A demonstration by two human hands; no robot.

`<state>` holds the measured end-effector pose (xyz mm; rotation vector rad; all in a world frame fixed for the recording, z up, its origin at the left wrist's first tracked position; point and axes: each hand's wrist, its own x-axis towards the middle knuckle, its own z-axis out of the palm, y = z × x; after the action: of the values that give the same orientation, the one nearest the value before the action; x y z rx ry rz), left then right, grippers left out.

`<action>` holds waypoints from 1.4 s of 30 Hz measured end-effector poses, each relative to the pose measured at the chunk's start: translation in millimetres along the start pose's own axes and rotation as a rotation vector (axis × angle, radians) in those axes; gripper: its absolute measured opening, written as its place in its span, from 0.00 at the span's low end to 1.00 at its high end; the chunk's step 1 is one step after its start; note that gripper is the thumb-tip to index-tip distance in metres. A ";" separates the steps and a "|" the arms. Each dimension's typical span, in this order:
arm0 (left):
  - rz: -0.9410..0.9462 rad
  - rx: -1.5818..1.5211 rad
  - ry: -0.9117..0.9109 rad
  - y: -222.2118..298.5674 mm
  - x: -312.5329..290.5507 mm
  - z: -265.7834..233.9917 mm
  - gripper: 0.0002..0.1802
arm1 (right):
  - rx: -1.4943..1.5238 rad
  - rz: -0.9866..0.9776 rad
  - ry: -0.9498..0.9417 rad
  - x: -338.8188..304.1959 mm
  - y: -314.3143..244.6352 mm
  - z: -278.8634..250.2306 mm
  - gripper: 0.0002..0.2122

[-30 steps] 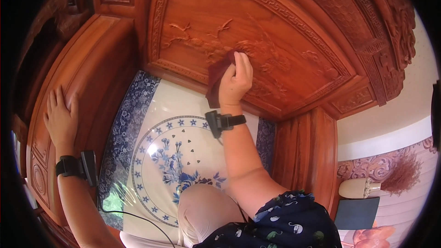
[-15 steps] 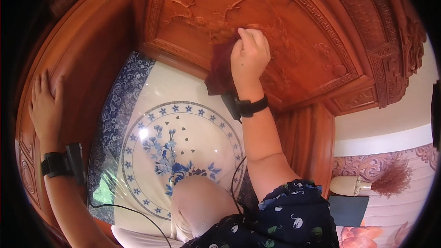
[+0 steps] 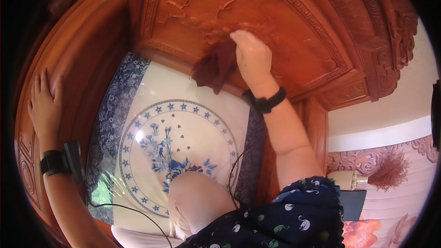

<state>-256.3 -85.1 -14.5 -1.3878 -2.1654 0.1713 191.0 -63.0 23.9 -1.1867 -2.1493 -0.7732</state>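
A dark maroon cloth (image 3: pixel 215 68) hangs from my right hand (image 3: pixel 251 55), whose fingers are closed on it. That hand is in front of a carved reddish-brown wooden backrest panel (image 3: pixel 294 64), near its raised relief of branches. The cloth's loose end droops over the panel's lower rail. My left hand (image 3: pixel 46 105) lies flat with fingers spread on the wooden armrest (image 3: pixel 85 32) at the left and holds nothing. Both wrists wear black bands.
My bent knee rests on a cream seat cushion (image 3: pixel 183 92) with a blue floral circle. Black cables (image 3: pixel 138 216) run across the seat. At the right are a cream vase (image 3: pixel 342 180) with dried reddish flowers, a dark flat panel (image 3: pixel 353 205) and a patterned pink surface.
My right forearm has swung a little to the right and the wrist has tilted. The cloth has shifted left and spread wider. My left hand stays in place.
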 end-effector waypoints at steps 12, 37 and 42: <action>-0.008 -0.070 -0.005 5.0 0.0 -5.8 0.34 | -0.058 0.115 0.075 23.0 -29.8 22.5 0.10; 0.001 -0.106 -0.003 1.6 -4.2 3.6 0.33 | -0.232 -0.328 -0.419 36.9 -10.4 -7.0 0.08; -0.007 -0.085 -0.018 4.9 -7.0 -13.3 0.33 | 0.069 -0.308 -0.257 29.6 12.5 -14.0 0.08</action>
<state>-243.3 -91.4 -8.0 -1.4308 -2.2147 0.0899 191.3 -51.2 56.9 -0.9753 -2.5910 -0.6962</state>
